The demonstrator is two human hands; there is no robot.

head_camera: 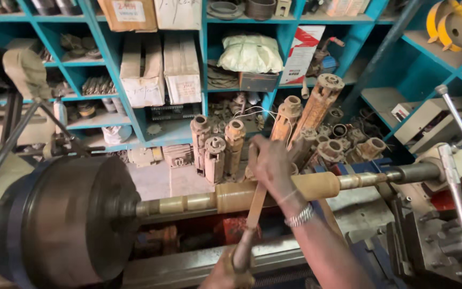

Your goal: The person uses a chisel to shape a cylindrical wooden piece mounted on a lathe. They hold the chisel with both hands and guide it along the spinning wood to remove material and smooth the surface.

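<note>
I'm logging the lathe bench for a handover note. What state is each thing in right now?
Brass-coloured shaft: lying level, held between chuck and tailstock.
Chuck: gripping the shaft's left end; blurred.
Strip file: laid across the shaft, tilted.
Right hand: pressing the file's far end.
Left hand: closed on the file's handle.
Tailstock lever: standing up, untouched.
Cardboard boxes: shut, shelved.

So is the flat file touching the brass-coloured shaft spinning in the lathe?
Touching. The head view shows the flat file laid across the shaft, with the right hand pressing its far end down and no gap.
</note>
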